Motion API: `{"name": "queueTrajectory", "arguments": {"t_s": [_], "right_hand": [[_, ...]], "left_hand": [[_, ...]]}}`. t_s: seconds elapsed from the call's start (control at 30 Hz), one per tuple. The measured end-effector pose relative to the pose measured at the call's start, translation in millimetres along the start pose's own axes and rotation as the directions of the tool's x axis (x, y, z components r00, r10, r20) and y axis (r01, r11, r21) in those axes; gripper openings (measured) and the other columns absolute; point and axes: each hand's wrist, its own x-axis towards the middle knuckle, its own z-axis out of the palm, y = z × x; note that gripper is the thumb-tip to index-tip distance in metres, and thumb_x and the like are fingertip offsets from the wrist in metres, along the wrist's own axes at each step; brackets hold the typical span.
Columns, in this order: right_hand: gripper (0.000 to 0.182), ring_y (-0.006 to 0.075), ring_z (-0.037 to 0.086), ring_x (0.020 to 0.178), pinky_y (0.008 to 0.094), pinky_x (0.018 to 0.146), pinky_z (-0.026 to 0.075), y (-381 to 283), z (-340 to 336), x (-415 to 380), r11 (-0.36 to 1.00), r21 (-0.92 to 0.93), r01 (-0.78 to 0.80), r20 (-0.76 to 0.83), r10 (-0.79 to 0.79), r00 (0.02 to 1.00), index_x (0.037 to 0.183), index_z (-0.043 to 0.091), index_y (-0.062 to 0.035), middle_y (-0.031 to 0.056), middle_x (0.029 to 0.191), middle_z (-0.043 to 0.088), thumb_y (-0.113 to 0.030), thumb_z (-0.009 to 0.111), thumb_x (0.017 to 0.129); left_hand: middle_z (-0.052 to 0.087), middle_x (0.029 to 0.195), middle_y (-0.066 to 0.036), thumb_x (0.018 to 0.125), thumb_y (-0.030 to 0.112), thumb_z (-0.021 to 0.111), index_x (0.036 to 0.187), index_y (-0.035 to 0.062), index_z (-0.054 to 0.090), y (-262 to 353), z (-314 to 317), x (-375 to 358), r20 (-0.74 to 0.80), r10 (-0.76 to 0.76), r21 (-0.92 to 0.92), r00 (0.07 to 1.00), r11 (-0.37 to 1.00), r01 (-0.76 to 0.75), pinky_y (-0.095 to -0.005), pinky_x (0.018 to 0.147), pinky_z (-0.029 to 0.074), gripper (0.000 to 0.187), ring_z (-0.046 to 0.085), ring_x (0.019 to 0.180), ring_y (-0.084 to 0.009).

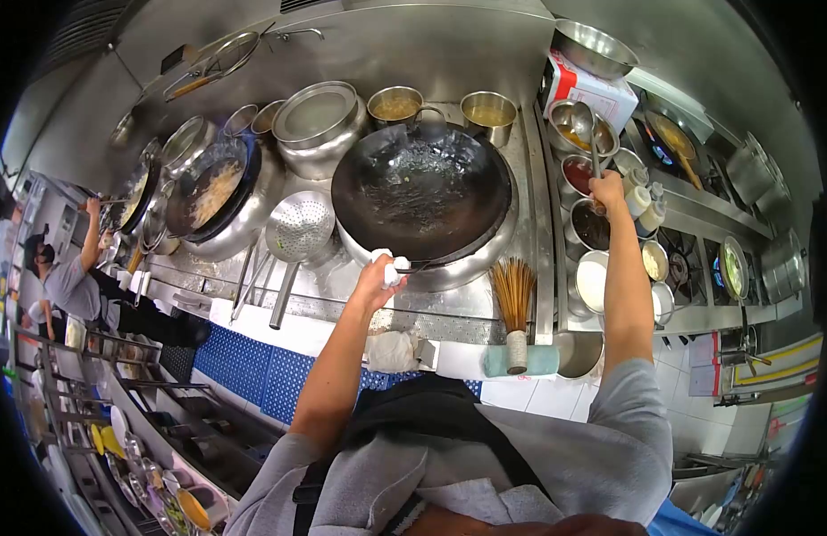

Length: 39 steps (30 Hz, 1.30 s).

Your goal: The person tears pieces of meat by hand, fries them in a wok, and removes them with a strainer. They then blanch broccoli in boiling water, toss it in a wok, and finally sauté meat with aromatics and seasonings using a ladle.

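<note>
A large black wok [422, 192] with clear, bubbling liquid sits on the burner in front of me. My left hand [377, 281] is closed on a white cloth [395, 270] at the near rim of the wok, where the handle seems to be wrapped. On the right, my right hand [610, 192] grips the handle of a ladle [583, 118]. The ladle's bowl is above a metal bowl [556, 136] with orange-yellow liquid. Below that hand stand containers of red sauce [576, 174] and dark sauce [592, 225].
A perforated skimmer [300, 223] and a bamboo wok brush [513, 299] lie beside the wok. Behind it stand two pots of yellowish liquid [487, 114]. Another wok [214, 192] holds food at left. A co-worker [74, 277] stands far left. Squeeze bottles [647, 205] are at right.
</note>
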Motion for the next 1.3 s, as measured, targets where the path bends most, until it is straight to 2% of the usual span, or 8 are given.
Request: {"name": "queueTrajectory", "arguments": {"t_s": [0.2,0.43,0.6,0.7,0.93,1.03,1.13,1.3], "right_hand": [[0.015,0.0223,0.052,0.037,0.0349,0.035,0.038,15,3,53,0.974,0.208,-0.087,0.145,0.057,0.988,0.062,0.062,0.0028,0.0125,0.054,0.059,-0.006,0.061,0.073],[0.01,0.015,0.053,0.045,0.0276,0.041,0.043,-21,-10,-24,0.764,0.629,-0.144,0.129,0.08,0.988,0.072,0.063,0.0002,0.0075,0.06,0.059,-0.006,0.062,0.079],[0.029,0.0093,0.055,0.057,0.0233,0.044,0.044,-32,-17,-97,0.659,0.729,-0.184,0.306,-0.074,0.949,0.114,0.058,0.0024,0.0078,0.083,0.064,-0.005,0.059,0.086],[0.035,0.0097,0.054,0.057,0.0239,0.043,0.043,-70,-8,-179,0.677,0.694,-0.243,0.393,-0.075,0.916,0.121,0.056,0.0035,0.0078,0.084,0.064,-0.006,0.059,0.087],[0.059,0.0074,0.053,0.051,0.0218,0.041,0.04,-86,91,-262,0.907,0.415,-0.076,0.51,-0.163,0.845,0.143,0.044,0.0024,0.0053,0.081,0.064,0.0,0.061,0.087],[0.065,0.0288,0.067,0.067,0.0362,0.068,0.054,-61,138,-261,0.867,-0.001,0.498,0.398,-0.456,0.796,0.145,0.045,-0.0052,0.0172,0.089,0.069,-0.003,0.062,0.083],[0.065,0.0371,0.066,0.093,0.0426,0.088,0.051,-89,153,-297,0.853,-0.171,0.492,0.412,-0.392,0.822,0.144,0.048,-0.0089,0.0242,0.113,0.064,-0.005,0.063,0.081],[0.065,0.0406,0.054,0.114,0.0444,0.099,0.044,-108,153,-309,0.761,-0.305,0.572,0.453,-0.413,0.79,0.143,0.048,-0.0042,0.0236,0.125,0.054,-0.008,0.069,0.082]], "left_hand": [[0.062,0.099,-0.012,0.091,0.017,0.054,0.106,0.0058,0.054,8,-10,10,0.049,-0.047,0.025,0.998,0.999,0.046,-0.0362,0.065,0.057,0.018,0.063,0.084,-0.0246],[0.067,0.106,-0.012,0.101,0.039,0.051,0.121,0.008,0.054,17,-16,-7,-0.022,-0.022,0.078,1.0,0.997,0.024,-0.0456,0.076,0.058,0.037,0.067,0.09,-0.0276],[0.063,0.111,-0.011,0.097,0.037,0.058,0.127,0.0066,0.052,16,-102,-60,-0.184,0.359,0.484,0.915,0.843,-0.234,-0.0405,0.079,0.056,0.043,0.066,0.094,-0.0229],[0.065,0.115,-0.021,0.093,0.051,0.056,0.133,-0.0051,0.049,-1,-173,-74,-0.201,0.3,0.333,0.933,0.916,-0.223,-0.0388,0.09,0.051,0.069,0.063,0.105,-0.0282],[0.062,0.12,-0.029,0.093,0.04,0.058,0.132,0.0007,0.052,-35,-212,-98,-0.359,0.578,0.897,0.733,0.43,0.101,-0.0482,0.095,0.047,0.056,0.059,0.114,-0.0439],[0.066,0.115,-0.025,0.095,0.037,0.057,0.132,0.0096,0.055,-40,-212,-105,-0.375,0.62,0.912,0.689,0.379,0.155,-0.0497,0.096,0.046,0.046,0.061,0.111,-0.0411],[0.067,0.116,-0.019,0.096,0.037,0.056,0.134,0.0188,0.054,-29,-193,-117,-0.49,0.528,0.871,0.693,0.283,0.401,-0.0562,0.097,0.04,0.042,0.056,0.116,-0.0407],[0.059,0.124,-0.02,0.096,0.037,0.055,0.135,0.0133,0.049,-50,-197,-108,-0.401,0.605,0.916,0.688,0.251,0.314,-0.0636,0.091,0.037,0.046,0.049,0.119,-0.0413]]}}
